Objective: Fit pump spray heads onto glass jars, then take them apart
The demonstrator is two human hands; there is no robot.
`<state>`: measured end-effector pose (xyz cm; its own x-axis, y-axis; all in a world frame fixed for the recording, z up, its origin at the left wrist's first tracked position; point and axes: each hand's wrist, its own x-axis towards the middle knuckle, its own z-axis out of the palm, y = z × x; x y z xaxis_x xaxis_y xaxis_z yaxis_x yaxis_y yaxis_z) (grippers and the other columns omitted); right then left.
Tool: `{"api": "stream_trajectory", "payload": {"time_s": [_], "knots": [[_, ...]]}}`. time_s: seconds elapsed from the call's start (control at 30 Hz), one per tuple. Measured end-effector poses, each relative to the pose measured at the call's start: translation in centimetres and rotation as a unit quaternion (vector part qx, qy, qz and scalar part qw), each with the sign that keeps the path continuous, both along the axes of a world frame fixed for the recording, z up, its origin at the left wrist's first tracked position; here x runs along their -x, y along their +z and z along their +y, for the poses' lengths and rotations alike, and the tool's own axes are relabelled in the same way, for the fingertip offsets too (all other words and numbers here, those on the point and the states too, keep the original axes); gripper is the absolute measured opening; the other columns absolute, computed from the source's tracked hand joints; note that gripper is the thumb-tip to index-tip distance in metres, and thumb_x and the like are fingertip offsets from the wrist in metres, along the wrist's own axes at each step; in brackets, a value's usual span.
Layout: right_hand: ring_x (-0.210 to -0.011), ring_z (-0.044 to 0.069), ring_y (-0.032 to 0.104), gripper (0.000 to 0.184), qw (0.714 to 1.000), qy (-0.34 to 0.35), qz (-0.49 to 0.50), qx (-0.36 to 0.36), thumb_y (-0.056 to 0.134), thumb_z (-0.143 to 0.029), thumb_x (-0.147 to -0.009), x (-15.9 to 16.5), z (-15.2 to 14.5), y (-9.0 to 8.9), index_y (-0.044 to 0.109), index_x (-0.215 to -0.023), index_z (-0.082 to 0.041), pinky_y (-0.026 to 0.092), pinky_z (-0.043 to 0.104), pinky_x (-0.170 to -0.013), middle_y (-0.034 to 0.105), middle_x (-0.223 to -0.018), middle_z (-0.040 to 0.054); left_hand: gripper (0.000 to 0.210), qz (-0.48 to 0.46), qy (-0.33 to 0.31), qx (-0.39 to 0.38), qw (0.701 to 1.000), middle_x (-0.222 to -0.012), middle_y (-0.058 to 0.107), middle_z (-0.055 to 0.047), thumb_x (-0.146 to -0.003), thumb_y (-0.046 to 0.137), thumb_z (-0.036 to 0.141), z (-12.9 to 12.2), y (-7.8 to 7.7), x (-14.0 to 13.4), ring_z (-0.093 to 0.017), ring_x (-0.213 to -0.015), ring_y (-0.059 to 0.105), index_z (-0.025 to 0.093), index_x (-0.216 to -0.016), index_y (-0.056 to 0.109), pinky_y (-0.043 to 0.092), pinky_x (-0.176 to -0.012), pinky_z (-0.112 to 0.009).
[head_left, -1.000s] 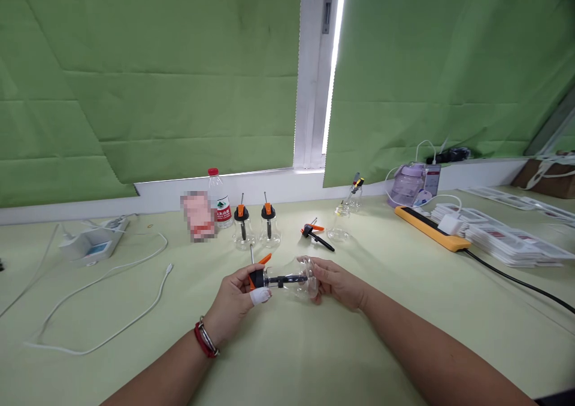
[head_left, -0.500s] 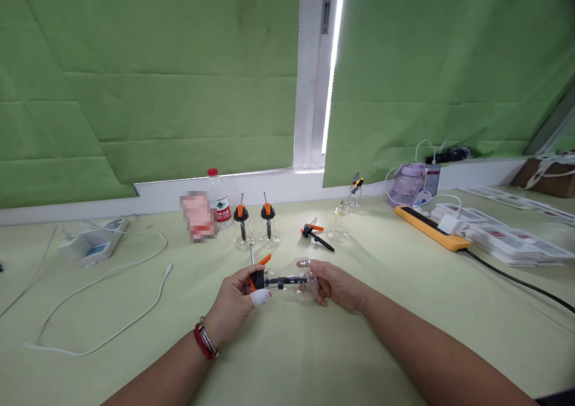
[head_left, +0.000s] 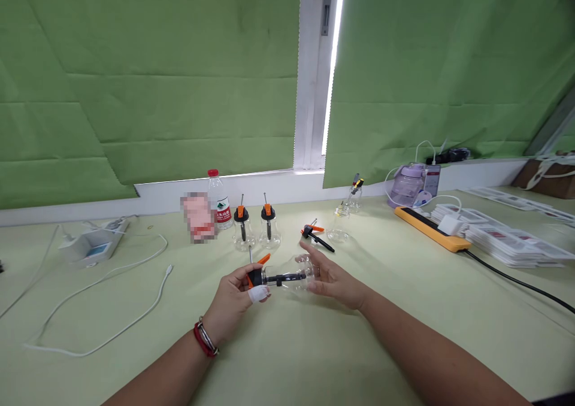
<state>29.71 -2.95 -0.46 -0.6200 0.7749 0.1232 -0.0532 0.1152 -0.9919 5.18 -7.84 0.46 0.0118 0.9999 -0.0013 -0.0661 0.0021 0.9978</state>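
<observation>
My left hand [head_left: 240, 289], its thumb wrapped in white, is closed on the black-and-orange dispenser top [head_left: 255, 276] of a clear bottle [head_left: 294, 274]. The bottle lies sideways in the air, its black tube inside and its thin metal spout pointing up. Around the bottle's base is my right hand [head_left: 335, 280], thumb on the near side and forefinger reaching over the far side. Behind them stand two similar bottles, a left one [head_left: 244, 235] and a right one [head_left: 269, 235], with tops fitted. A loose dispenser top [head_left: 317, 236] lies beside an open clear bottle [head_left: 338, 229].
A water bottle [head_left: 220, 202] and a blurred pink item [head_left: 199, 217] stand at the back left. White cables and a power strip [head_left: 101, 247] lie left. Rightward are a small jar of tools [head_left: 354, 197], a purple jug [head_left: 405, 185], an orange power strip [head_left: 431, 229] and stacked cards [head_left: 507, 238].
My right hand has shifted its hold on the bottle's base: the forefinger now stretches further up and the thumb shows on the near side. My left hand stays closed on the top, nearly still.
</observation>
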Motion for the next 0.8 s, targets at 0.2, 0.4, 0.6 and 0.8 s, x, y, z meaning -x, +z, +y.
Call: {"api": "stream_trajectory", "payload": {"time_s": [0.2,0.4,0.6,0.8], "knots": [[-0.088,0.014,0.05,0.065,0.999,0.014,0.023,0.039,0.071,-0.032,-0.071,0.28,0.1,-0.54,0.041,-0.129,-0.034,0.045,0.028,-0.07,0.042,-0.118,0.0053,0.047,0.015,-0.008,-0.002,1.0,-0.068,0.063,0.004,-0.057,0.078,0.02,-0.11,-0.02,-0.1,-0.011,-0.06,0.06,0.016,-0.101,0.063,0.051,-0.064,-0.026],[-0.077,0.012,0.054,0.058,0.999,0.007,0.025,0.046,0.068,-0.029,-0.073,0.45,0.24,-0.77,0.043,-0.125,-0.033,0.042,0.025,-0.062,0.045,-0.11,0.0036,0.047,0.023,-0.025,-0.01,0.999,-0.063,0.061,0.004,-0.059,0.077,0.024,-0.23,-0.01,0.03,-0.013,-0.059,0.06,0.016,-0.103,0.062,0.051,-0.065,-0.029],[-0.065,0.008,0.052,0.052,0.996,0.015,0.047,0.08,0.064,-0.03,-0.075,0.73,-0.13,-0.53,0.043,-0.122,-0.034,0.036,0.021,-0.052,0.045,-0.109,0.0023,0.046,0.029,-0.006,-0.022,0.999,-0.072,0.063,0.002,-0.056,0.079,0.024,-0.41,0.17,-0.11,-0.012,-0.063,0.057,0.017,-0.1,0.065,0.051,-0.065,-0.026],[-0.062,0.007,0.051,0.053,0.99,0.019,0.052,0.126,0.065,-0.032,-0.074,0.79,-0.42,-0.31,0.043,-0.121,-0.035,0.033,0.018,-0.046,0.045,-0.111,0.0024,0.047,0.041,-0.004,-0.037,0.998,-0.076,0.062,0.0,-0.055,0.079,0.026,-0.33,-0.23,0.06,-0.014,-0.067,0.055,0.017,-0.1,0.066,0.051,-0.066,-0.028]]}}
